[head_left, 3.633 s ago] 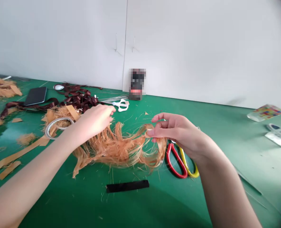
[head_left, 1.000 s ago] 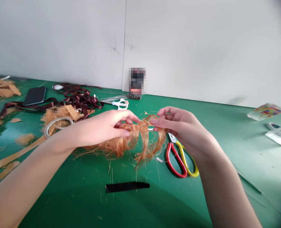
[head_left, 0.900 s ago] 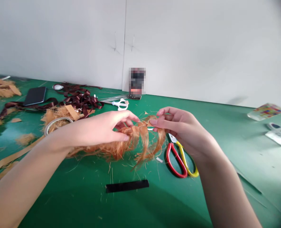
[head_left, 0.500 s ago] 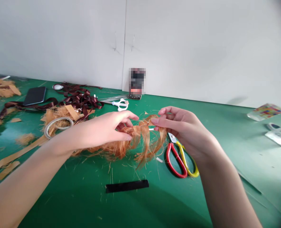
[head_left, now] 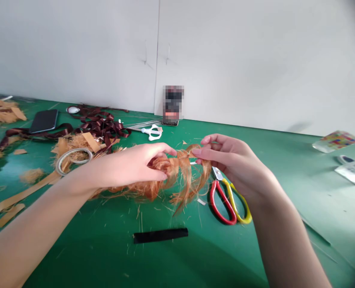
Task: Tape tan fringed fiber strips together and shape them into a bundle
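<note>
A length of frayed, orange-brown fibre ribbon [head_left: 150, 190] hangs curled in loops between my hands, just above the green table. My left hand [head_left: 138, 162] has its thumb and fingers closed around the bunched part. The thumb and forefinger of my right hand [head_left: 234, 160] pinch the ribbon's far right loop, and the other fingers curl behind. Beneath my right wrist lie scissors with one red and one yellow handle [head_left: 224, 204]; their blades are mostly hidden. Nearer to me rests a short black strip [head_left: 161, 235].
A roll of tape [head_left: 60, 164], tan fibre scraps [head_left: 75, 144] and brown satin ribbon [head_left: 105, 124] crowd the left. White-handled scissors [head_left: 152, 132] lie at the back near a propped phone [head_left: 172, 106]. Another phone [head_left: 44, 121] is far left. Plastic packets [head_left: 335, 141] lie right.
My left hand has shifted very slightly to the right, and the bunched fibre in its grip has turned a little. My right hand keeps its pinch almost unmoved.
</note>
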`<state>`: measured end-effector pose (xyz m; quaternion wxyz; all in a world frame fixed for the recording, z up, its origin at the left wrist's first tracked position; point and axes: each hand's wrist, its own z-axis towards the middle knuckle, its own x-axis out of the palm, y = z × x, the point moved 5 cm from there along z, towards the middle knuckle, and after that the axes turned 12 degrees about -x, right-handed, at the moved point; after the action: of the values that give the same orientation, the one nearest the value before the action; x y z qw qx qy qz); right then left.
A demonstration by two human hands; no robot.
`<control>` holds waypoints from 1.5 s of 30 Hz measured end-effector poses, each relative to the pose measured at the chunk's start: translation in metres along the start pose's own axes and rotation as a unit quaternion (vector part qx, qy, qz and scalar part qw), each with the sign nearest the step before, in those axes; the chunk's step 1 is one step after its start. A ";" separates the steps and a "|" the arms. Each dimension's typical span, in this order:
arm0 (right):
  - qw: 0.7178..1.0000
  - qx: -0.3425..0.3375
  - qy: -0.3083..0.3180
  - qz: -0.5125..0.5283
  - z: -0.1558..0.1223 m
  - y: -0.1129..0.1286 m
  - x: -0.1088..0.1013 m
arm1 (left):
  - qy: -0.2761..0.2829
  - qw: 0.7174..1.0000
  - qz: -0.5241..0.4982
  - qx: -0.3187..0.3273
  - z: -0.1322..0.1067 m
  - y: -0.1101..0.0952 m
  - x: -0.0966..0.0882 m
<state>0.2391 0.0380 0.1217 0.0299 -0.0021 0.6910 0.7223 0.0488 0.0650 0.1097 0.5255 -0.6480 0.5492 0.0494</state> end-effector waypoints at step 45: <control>1.000 -0.006 0.019 -0.014 0.005 -0.005 0.000 | -0.155 0.987 0.023 0.045 -0.011 -0.010 -0.004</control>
<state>0.2394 0.0429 0.1165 0.0274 -0.0258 0.6873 0.7254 0.0495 0.0578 0.1231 0.6318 -0.5955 0.4770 0.1366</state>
